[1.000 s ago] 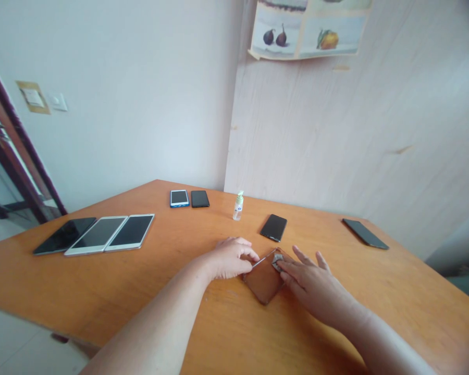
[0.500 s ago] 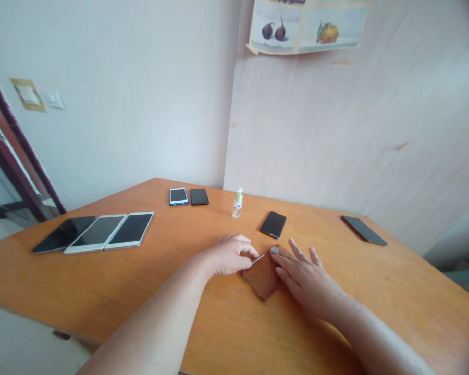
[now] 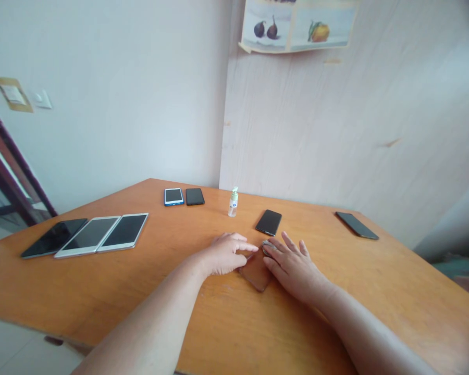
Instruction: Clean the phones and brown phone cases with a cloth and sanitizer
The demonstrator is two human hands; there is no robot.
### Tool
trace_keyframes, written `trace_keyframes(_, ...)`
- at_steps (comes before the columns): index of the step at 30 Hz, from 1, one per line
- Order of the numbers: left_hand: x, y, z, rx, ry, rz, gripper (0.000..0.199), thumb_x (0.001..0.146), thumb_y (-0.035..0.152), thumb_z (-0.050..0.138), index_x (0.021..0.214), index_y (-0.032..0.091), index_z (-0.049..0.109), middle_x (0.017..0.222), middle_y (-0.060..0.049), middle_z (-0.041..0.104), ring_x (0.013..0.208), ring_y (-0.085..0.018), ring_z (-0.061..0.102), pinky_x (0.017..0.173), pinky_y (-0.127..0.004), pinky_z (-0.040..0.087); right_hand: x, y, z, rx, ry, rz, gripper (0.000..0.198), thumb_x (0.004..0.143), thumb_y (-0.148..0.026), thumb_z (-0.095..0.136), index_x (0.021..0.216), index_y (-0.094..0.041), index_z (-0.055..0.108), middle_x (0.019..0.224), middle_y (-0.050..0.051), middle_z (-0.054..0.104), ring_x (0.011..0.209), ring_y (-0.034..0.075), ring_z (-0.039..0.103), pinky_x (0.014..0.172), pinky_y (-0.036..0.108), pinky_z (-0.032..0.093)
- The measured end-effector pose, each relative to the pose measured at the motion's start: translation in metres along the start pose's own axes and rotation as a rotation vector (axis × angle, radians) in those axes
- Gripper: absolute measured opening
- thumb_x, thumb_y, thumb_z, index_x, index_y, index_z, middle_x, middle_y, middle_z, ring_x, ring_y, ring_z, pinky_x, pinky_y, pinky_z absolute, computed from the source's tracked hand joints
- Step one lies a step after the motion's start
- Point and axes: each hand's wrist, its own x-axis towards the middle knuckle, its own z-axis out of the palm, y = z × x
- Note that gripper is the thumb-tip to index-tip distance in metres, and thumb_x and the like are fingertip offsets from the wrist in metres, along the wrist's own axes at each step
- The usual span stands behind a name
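A see-through phone case [image 3: 257,277] lies flat on the table in front of me, the wood showing through it. At its left edge, the thumb and fingers of my left hand [image 3: 227,254] hold it. My right hand [image 3: 296,272] lies over its upper right part, pressing a small greyish-white wad of cloth or tissue [image 3: 267,247] onto it under the fingertips; the other fingers are spread. The hand hides much of the wad and the case's right side. Just beyond them lies a black phone [image 3: 269,222].
A small pump bottle [image 3: 233,202] stands farther back. Two small devices, one blue-edged [image 3: 174,196] and one black [image 3: 195,196], lie behind it to the left. Three tablets [image 3: 89,234] lie at the left, and a dark phone [image 3: 356,225] near the right edge. A wall rises behind the table [image 3: 234,333].
My right hand and the wad have slid slightly over the case, and its fingers cover more of the wad. The left hand stays at the case's edge. The whole view has shifted slightly.
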Motion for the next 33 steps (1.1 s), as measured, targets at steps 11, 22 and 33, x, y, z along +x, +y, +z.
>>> trace_keyframes(11,-0.009,0.017,-0.007,0.102,-0.059,-0.056,0.047,0.078,0.043,0.067,0.124,0.043,0.063,0.148,0.000,0.045,0.136,-0.030,0.039,0.113,-0.046,0.028,-0.002,0.014,-0.009,0.014,0.021,0.120,0.042,0.096,-0.045,0.041,0.126,-0.025,0.064,0.154,0.008,0.040,0.148,0.039,0.014,0.111,0.068,0.016)
trace_keyframes(22,-0.007,0.012,-0.003,0.094,-0.053,-0.042,0.045,0.078,0.044,0.066,0.123,0.042,0.063,0.147,-0.001,0.045,0.135,-0.029,0.040,0.112,-0.045,0.028,-0.004,0.017,-0.020,-0.003,0.132,0.086,0.030,0.094,-0.034,0.045,0.091,-0.026,0.074,0.100,0.006,0.072,0.104,0.025,0.057,0.088,0.038,0.041)
trace_keyframes(33,-0.006,0.013,-0.004,0.061,-0.051,-0.051,0.046,0.075,0.042,0.067,0.121,0.044,0.064,0.146,0.001,0.046,0.135,-0.030,0.040,0.113,-0.045,0.028,-0.022,0.000,-0.028,0.009,0.105,-0.104,0.029,0.096,-0.032,0.044,0.093,-0.026,0.072,0.098,0.004,0.072,0.102,0.025,0.057,0.091,0.042,0.038)
